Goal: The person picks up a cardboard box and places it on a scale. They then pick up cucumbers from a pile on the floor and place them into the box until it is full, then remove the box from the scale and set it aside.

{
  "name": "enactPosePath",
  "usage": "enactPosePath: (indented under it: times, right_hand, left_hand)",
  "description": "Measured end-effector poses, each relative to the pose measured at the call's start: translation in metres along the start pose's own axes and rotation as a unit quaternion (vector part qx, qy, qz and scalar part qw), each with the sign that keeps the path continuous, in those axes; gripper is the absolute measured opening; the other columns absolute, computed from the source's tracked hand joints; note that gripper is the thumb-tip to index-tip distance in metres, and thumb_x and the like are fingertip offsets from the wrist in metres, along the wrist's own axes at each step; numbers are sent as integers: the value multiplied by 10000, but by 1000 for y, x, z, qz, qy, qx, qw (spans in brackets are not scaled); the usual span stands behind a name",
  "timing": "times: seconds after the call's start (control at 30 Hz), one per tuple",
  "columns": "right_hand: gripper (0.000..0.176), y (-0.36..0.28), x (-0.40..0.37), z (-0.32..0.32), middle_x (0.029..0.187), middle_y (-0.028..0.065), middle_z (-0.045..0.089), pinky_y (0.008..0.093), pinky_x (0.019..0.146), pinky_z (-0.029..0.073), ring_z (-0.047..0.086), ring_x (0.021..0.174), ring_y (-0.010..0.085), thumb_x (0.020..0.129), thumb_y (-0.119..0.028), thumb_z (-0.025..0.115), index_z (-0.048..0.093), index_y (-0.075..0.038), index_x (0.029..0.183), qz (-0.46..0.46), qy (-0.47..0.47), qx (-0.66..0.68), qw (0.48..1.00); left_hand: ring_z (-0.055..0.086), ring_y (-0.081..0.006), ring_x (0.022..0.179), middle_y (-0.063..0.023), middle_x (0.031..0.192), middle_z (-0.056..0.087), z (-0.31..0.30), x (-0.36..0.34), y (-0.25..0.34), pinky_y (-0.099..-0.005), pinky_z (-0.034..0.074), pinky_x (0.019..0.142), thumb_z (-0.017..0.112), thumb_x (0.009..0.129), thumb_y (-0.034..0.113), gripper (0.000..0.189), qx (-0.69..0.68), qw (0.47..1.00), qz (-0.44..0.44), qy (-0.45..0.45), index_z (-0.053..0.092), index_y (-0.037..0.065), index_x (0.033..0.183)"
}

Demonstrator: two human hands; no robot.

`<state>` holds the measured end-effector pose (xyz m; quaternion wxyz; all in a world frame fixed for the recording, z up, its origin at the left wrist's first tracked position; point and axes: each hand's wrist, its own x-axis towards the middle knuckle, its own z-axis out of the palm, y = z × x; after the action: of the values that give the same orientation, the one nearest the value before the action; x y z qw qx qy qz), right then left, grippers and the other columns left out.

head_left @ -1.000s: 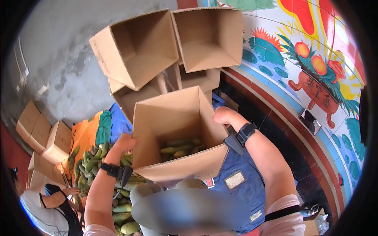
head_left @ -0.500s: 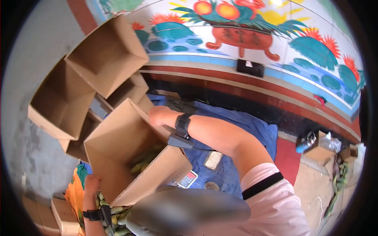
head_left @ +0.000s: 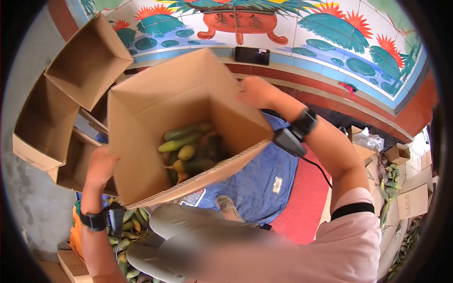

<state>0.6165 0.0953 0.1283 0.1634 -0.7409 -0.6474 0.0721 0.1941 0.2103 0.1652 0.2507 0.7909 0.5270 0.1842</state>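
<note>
A large open cardboard box (head_left: 134, 151) is held up in front of me, tilted so that its inside faces me. Several plump green and yellowish cucumber-like vegetables (head_left: 181, 141) lie at its bottom. My left hand (head_left: 100, 167) is closed on the left side of the box. On the opposite side, my right hand (head_left: 257, 93) grips the box near its upper right edge. Fingers of both hands are partly hidden by the cardboard.
Empty cardboard boxes (head_left: 52, 118) are stacked at the left wall. More green vegetables (head_left: 127, 231) lie by my legs. A blue tarp (head_left: 259, 174) and red mat (head_left: 309, 193) cover the floor. A black phone (head_left: 252, 55) rests on the tiled ledge. Opened boxes (head_left: 415, 200) and vegetables lie at right.
The box has been lifted and moved right, away from the stacked boxes, with both hands on it. Its vegetables now show more fully. My view has turned to the right.
</note>
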Motion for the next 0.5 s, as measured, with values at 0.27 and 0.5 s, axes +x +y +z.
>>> enactPosePath:
  times: [0.27,0.5]
  right_hand:
    - [292,105,-166,3,767,274,610,494,713,488,605,767,435,789,-242,579,641,35,720,116,78,-67,988]
    - [244,166,-281,29,779,250,635,490,706,501,621,789,425,780,-218,582,657,12,752,288,-12,-158,944]
  left_hand:
    - [637,-402,815,-260,800,639,166,-20,67,-472,493,732,555,784,338,387,140,975,93,-147,679,-28,798]
    - [643,-385,898,-242,917,658,289,-60,95,-467,508,780,525,796,296,352,86,932,99,-338,695,1,884]
